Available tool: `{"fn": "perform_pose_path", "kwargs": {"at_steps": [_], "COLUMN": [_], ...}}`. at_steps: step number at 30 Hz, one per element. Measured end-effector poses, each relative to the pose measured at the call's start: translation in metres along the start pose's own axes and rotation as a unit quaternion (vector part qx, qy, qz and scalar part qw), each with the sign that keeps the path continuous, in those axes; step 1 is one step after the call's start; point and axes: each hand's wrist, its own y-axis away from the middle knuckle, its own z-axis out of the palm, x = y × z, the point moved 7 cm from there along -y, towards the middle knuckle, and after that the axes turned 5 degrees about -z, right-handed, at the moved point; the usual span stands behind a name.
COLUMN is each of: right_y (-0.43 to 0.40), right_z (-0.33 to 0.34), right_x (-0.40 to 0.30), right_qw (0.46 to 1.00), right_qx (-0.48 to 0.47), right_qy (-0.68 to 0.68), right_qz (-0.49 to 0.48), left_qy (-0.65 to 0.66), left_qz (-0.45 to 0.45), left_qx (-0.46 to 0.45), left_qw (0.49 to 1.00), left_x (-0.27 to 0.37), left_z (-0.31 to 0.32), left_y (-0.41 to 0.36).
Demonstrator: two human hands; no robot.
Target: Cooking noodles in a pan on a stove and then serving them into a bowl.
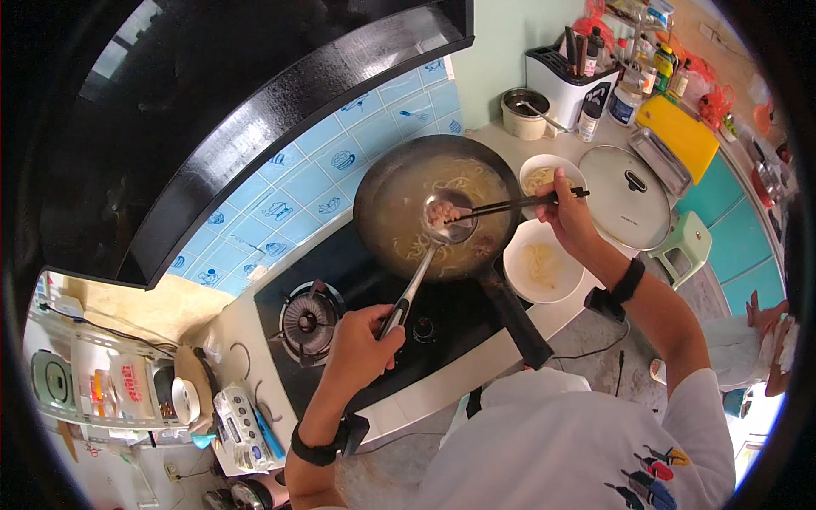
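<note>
My left hand (366, 347) grips the black handle of a metal ladle (417, 280), whose bowl is over the dark wok (376, 191). Pieces of what looks like meat (441, 214) lie in the ladle. In my right hand (567, 213) is a pair of black chopsticks (503, 205), their tips at the meat. Noodles (468, 175) float in cloudy broth around the ladle. Right of the wok, one white bowl (510, 274) holds a small portion of noodles (540, 264). Behind it, partly covered by my right hand, is another white bowl (535, 160) with noodles.
A glass lid (612, 210) lies right of the bowls. The wok's handle (519, 319) juts over the counter's front edge. An uncovered gas burner (307, 322) is at left. A seasoning pot (524, 121) and knife block (567, 95) stand behind; another person (739, 347) is at far right.
</note>
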Motion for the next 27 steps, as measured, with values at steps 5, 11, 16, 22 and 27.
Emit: {"fn": "perform_pose_path", "kwargs": {"at_steps": [5,11,16,22,27], "right_y": [0.025,0.035,0.027,0.003,-0.008], "right_z": [-0.017,-0.031,-0.037,-0.043,-0.031], "right_x": [-0.013,-0.010,-0.005,0.003,0.000], "right_qw": [0.998,0.997,0.996,0.995,0.990], "right_qx": [0.022,0.033,0.070,0.053,0.062], "right_qy": [0.033,0.066,0.060,0.078,0.110], "right_qz": [-0.045,-0.036,0.005,0.045,0.056], "left_qy": [-0.026,-0.036,-0.196,-0.299,-0.413], "left_qz": [-0.032,-0.016,0.109,0.148,0.239], "left_qx": [0.001,0.065,0.153,0.184,0.185], "left_qw": [0.999,0.997,0.962,0.925,0.859], "left_x": [-0.003,-0.005,0.002,0.011,-0.001], "left_z": [0.002,-0.013,-0.012,-0.001,0.013], "left_y": [0.004,0.009,0.025,0.040,0.041]}}
